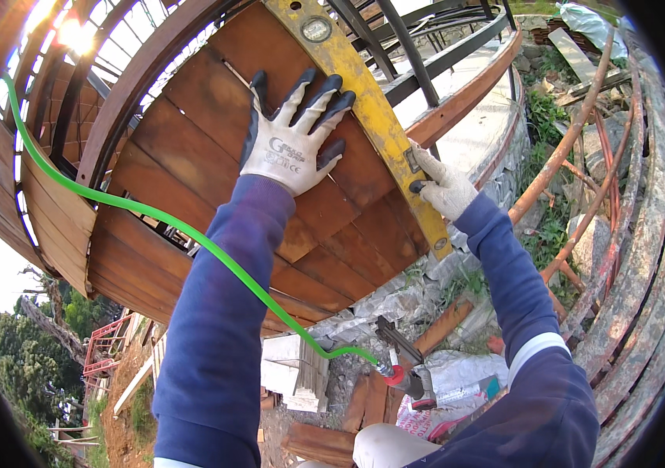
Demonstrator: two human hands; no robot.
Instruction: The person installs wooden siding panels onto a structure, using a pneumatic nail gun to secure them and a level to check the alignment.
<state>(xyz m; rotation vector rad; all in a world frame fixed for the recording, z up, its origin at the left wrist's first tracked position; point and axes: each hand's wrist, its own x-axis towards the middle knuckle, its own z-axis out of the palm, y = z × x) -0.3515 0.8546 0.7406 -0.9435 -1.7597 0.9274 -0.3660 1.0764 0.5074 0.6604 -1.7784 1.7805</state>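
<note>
My left hand (290,144), in a white glove with dark fingertips, lies flat with fingers spread on reddish-brown wooden boards (184,148). The boards form a curved panel. Along the panel's right edge runs a long yellow spirit level (371,109), slanting from the top down to the right. My right hand (445,183), gloved too, grips the level near its lower end, with the thumb on its face and the other fingers partly hidden. Below the panel, a nail gun (406,374) rests near the ground, joined to a green air hose (192,234) that passes over my left forearm.
Dark metal railing (410,51) curves behind the panel. A stack of pale blocks (293,370), wooden offcuts (321,443) and a printed white sack (457,382) lie below. Rusty poles (574,140) and long weathered pipes (644,195) stand at the right, beside rubble and plants.
</note>
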